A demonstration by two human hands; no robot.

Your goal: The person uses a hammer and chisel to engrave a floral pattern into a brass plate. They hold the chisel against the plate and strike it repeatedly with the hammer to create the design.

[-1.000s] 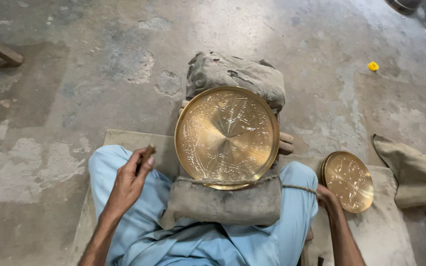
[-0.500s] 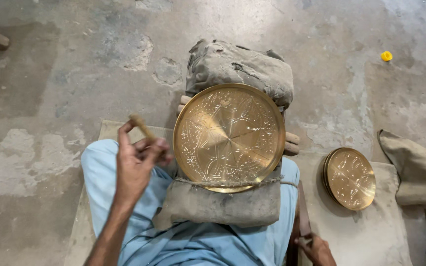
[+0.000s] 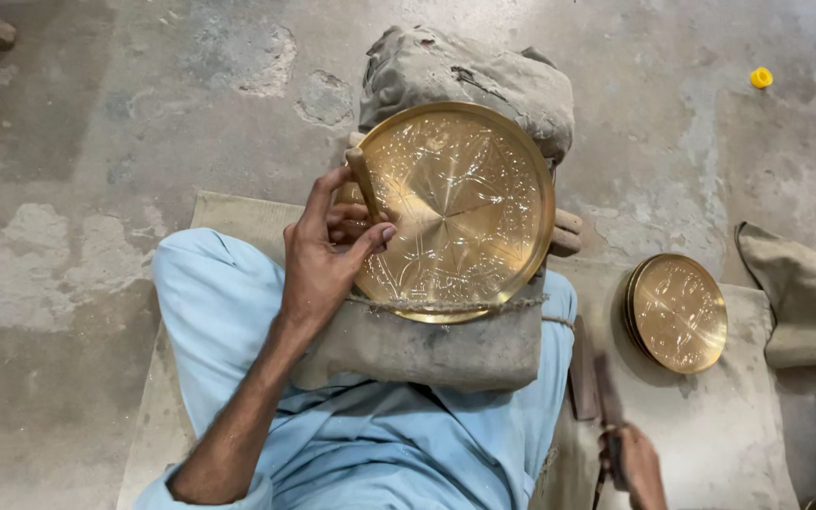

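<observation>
Brass plate on the lap, punch going onto it

Left hand (image 3: 328, 260) has its fingers pinched round a short metal punch (image 3: 363, 181), tip resting at the 9 o'clock edge of the big brass plate (image 3: 460, 203), which sits propped on a grey padded sack (image 3: 427, 345) across the legs, tied with string. Right hand (image 3: 633, 463) at 5 o'clock is clenched on a dark hammer (image 3: 606, 397). Most of the plate looks engraved already, so I'd guess only touch-ups remain. A small stack of plates (image 3: 677, 312) waits at 3 o'clock on a mat (image 3: 729, 434). Rough, patchy concrete floor (image 3: 96, 123), yellow cap (image 3: 760, 77) at 1 o'clock.
</observation>
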